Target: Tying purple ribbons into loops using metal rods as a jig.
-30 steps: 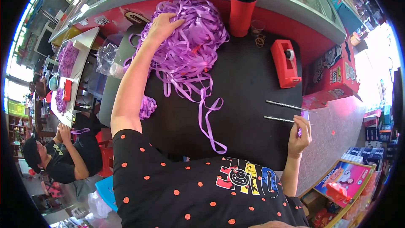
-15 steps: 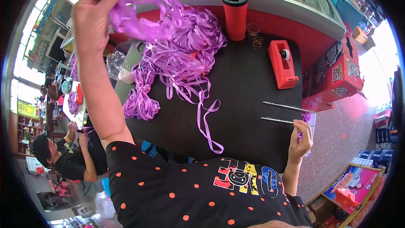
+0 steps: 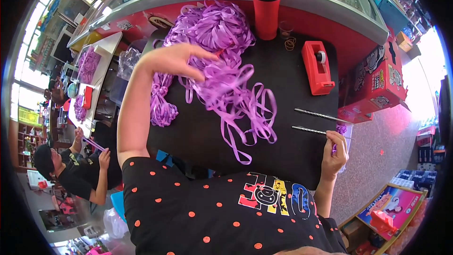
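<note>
A large heap of purple ribbon (image 3: 214, 26) lies at the back of the black table (image 3: 283, 156). Loose loops of purple ribbon (image 3: 255, 113) spread from it toward me. My left hand (image 3: 181, 60) hovers over the heap's near-left side, its fingers apart and slightly blurred, with no ribbon in them. At the right table edge, my right hand (image 3: 336, 153) is closed on the end of a thin twisted metal rod (image 3: 309, 129). A second metal rod (image 3: 316, 115) lies parallel beyond it. Some purple ribbon shows behind my right fingers, partly hidden.
A tied purple ribbon bundle (image 3: 163, 106) lies left of the heap. Behind stand a red tumbler (image 3: 266, 16) and rubber bands (image 3: 289, 44); a red tape dispenser (image 3: 318, 68) is at the right. A red carton (image 3: 377, 82) stands beyond the table. Another person (image 3: 78, 172) works at far left.
My left hand has come down and right from the upper left, letting go of a bunch of purple ribbon, which now lies spread on the table. My right hand has barely moved.
</note>
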`<state>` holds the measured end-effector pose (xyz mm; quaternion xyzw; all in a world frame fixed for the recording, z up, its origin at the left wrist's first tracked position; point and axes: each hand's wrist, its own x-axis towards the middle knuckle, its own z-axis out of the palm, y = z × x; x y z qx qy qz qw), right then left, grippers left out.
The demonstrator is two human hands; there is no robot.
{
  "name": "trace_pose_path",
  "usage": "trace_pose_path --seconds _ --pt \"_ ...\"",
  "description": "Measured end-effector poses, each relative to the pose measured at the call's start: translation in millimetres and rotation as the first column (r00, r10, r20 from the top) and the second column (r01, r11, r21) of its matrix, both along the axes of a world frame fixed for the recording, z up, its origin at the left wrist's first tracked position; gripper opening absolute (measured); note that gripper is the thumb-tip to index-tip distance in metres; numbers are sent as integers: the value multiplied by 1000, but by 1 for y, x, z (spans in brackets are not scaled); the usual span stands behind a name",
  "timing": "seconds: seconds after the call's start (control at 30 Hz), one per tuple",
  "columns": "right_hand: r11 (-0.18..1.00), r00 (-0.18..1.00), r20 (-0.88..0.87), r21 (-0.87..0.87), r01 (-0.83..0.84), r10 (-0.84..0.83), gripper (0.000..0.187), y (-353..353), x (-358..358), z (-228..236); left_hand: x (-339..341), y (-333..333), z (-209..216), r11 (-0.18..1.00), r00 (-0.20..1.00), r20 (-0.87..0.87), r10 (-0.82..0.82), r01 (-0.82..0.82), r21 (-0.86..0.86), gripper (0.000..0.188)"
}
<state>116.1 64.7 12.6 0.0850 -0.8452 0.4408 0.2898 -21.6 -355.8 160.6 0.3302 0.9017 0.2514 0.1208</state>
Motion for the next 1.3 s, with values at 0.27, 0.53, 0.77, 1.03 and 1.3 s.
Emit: trace_pose_path --seconds 0.27,0.53,0.77,1.03,1.3 --pt "999 998 55 41 1 -4 14 -6 -4 -1 -112 -56 -76 861 791 -343 507 -486 151 62" --pt "999 995 99 45 11 -16 13 -7 -7 -4 -19 17 -94 811 791 -349 503 -571 -126 57" --pt "996 990 140 79 -30 19 14 -10 -8 -3 -10 22 -103 800 738 -473 481 -590 -106 44" --pt "998 992 126 67 5 -14 13 -8 -6 -3 -50 -44 -98 661 368 -819 440 -751 18 42" --pt "996 992 126 81 -22 12 14 -6 -7 -4 40 51 -75 996 977 -192 -87 85 -17 59"
